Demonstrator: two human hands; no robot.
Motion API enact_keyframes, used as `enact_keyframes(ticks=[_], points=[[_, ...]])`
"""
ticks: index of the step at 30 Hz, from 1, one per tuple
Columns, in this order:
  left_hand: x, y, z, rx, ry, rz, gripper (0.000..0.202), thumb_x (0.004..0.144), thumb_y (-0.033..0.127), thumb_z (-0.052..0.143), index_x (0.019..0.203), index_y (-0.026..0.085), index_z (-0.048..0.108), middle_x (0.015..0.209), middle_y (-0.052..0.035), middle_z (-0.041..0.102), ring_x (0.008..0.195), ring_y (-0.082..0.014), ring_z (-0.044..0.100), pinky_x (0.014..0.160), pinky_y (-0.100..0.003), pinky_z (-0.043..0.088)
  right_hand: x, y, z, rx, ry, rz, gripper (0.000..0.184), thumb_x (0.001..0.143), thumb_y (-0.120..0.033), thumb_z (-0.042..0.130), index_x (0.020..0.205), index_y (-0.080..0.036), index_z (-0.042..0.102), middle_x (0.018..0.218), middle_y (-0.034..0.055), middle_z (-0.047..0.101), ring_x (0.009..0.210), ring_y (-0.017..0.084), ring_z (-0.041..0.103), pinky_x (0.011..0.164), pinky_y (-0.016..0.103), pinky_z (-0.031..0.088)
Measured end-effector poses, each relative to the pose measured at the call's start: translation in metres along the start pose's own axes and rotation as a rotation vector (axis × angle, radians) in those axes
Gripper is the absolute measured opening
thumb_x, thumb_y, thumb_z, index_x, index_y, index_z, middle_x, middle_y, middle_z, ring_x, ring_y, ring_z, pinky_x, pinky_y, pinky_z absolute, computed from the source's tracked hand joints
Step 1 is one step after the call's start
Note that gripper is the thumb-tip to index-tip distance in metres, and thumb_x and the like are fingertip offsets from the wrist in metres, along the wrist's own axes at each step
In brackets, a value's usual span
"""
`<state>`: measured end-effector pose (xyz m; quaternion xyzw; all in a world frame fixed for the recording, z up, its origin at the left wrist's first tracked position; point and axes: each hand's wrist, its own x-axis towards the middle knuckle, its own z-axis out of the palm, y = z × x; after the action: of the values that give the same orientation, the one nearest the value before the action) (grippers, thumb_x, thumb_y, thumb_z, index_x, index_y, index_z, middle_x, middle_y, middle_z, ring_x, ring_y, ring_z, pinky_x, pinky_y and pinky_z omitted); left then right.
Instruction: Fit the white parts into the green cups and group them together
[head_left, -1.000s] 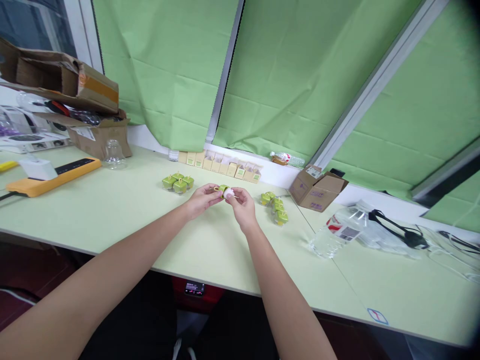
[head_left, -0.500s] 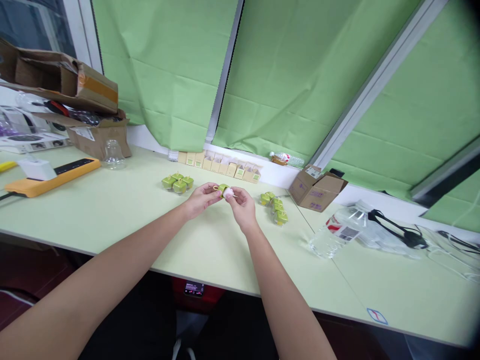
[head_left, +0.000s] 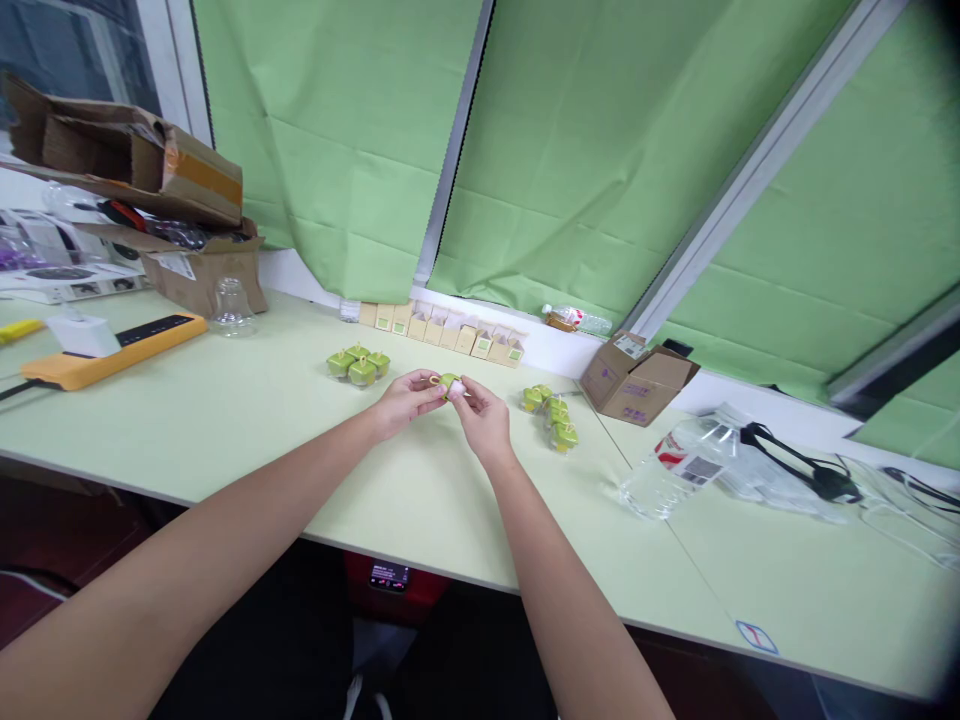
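Both hands meet over the middle of the pale green table point(head_left: 225, 420). My left hand point(head_left: 405, 400) pinches a small green box-shaped packet point(head_left: 448, 381) with a yellow loop on top. My right hand point(head_left: 484, 415) grips the same packet from the right, its fingers closed on a whitish bit at the packet's side. To the left lies a cluster of three like green packets point(head_left: 358, 365). Several more green packets point(head_left: 551, 412) lie in a line to the right of my right hand.
A row of small tan boxes point(head_left: 442, 332) lines the wall below green blinds. An open cardboard box point(head_left: 634, 382) and a lying plastic bottle point(head_left: 671, 465) are at right, with black cables beyond. At left are an orange power strip point(head_left: 112, 350), a glass bell jar point(head_left: 230, 308) and stacked cartons point(head_left: 127, 170).
The hands stay together on the packet; the right fingers have closed further over its whitish part. The view shifted slightly.
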<state>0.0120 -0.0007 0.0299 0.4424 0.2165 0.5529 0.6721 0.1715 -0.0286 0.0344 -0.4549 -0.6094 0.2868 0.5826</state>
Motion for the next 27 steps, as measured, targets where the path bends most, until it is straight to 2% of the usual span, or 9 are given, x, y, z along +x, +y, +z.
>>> enact_keyframes(ticks=[5, 10, 15, 20, 24, 27], points=[[-0.002, 0.004, 0.003, -0.035, 0.008, -0.043, 0.028, 0.073, 0.015, 0.08, 0.096, 0.014, 0.064, 0.106, -0.0079, 0.07, 0.101, -0.0176, 0.067, 0.105, -0.039, 0.047, -0.003, -0.006, 0.001, -0.05, 0.04, -0.084, 0.033, 0.079, -0.044, 0.069, 0.103, -0.023, 0.063, 0.101, 0.006, 0.072, 0.084, 0.02, 0.069, 0.081, 0.035, 0.056], [-0.003, 0.008, 0.007, -0.038, -0.028, -0.052, 0.042, 0.08, 0.018, 0.075, 0.118, 0.019, 0.059, 0.109, -0.0083, 0.07, 0.102, -0.0188, 0.068, 0.104, -0.04, 0.048, -0.005, -0.013, 0.001, -0.1, 0.043, -0.128, 0.03, 0.081, -0.045, 0.067, 0.1, -0.022, 0.064, 0.103, 0.0058, 0.07, 0.083, 0.018, 0.068, 0.074, 0.032, 0.057], [-0.004, 0.006, 0.014, -0.04, -0.044, -0.086, 0.03, 0.085, 0.021, 0.068, 0.114, 0.016, 0.062, 0.106, -0.0103, 0.07, 0.094, -0.0178, 0.069, 0.098, -0.038, 0.052, -0.006, -0.011, 0.004, -0.227, 0.072, -0.2, 0.024, 0.081, -0.037, 0.066, 0.099, -0.022, 0.065, 0.104, 0.0064, 0.066, 0.078, 0.016, 0.065, 0.071, 0.031, 0.057], [-0.003, -0.001, 0.02, 0.01, 0.006, -0.1, 0.032, 0.083, 0.022, 0.068, 0.114, 0.017, 0.062, 0.094, -0.008, 0.069, 0.087, -0.0171, 0.067, 0.089, -0.036, 0.054, -0.008, -0.009, 0.006, -0.316, 0.091, -0.208, 0.022, 0.077, -0.032, 0.067, 0.096, -0.022, 0.065, 0.101, 0.005, 0.064, 0.074, 0.014, 0.061, 0.07, 0.029, 0.055], [-0.001, -0.005, 0.021, -0.002, 0.023, -0.121, 0.03, 0.081, 0.019, 0.063, 0.111, 0.018, 0.06, 0.09, -0.0068, 0.067, 0.077, -0.0161, 0.066, 0.074, -0.031, 0.054, -0.007, -0.009, 0.008, -0.248, 0.047, -0.141, 0.023, 0.078, -0.036, 0.066, 0.096, -0.022, 0.064, 0.102, 0.0054, 0.063, 0.082, 0.016, 0.06, 0.068, 0.028, 0.053], [0.001, -0.007, 0.02, -0.015, 0.014, -0.109, 0.03, 0.078, 0.019, 0.06, 0.108, 0.017, 0.059, 0.081, -0.0048, 0.064, 0.064, -0.0136, 0.061, 0.061, -0.026, 0.05, -0.004, -0.008, 0.009, -0.05, 0.047, 0.051, 0.029, 0.079, -0.041, 0.064, 0.101, -0.022, 0.061, 0.108, 0.0064, 0.063, 0.089, 0.017, 0.061, 0.072, 0.029, 0.054]])
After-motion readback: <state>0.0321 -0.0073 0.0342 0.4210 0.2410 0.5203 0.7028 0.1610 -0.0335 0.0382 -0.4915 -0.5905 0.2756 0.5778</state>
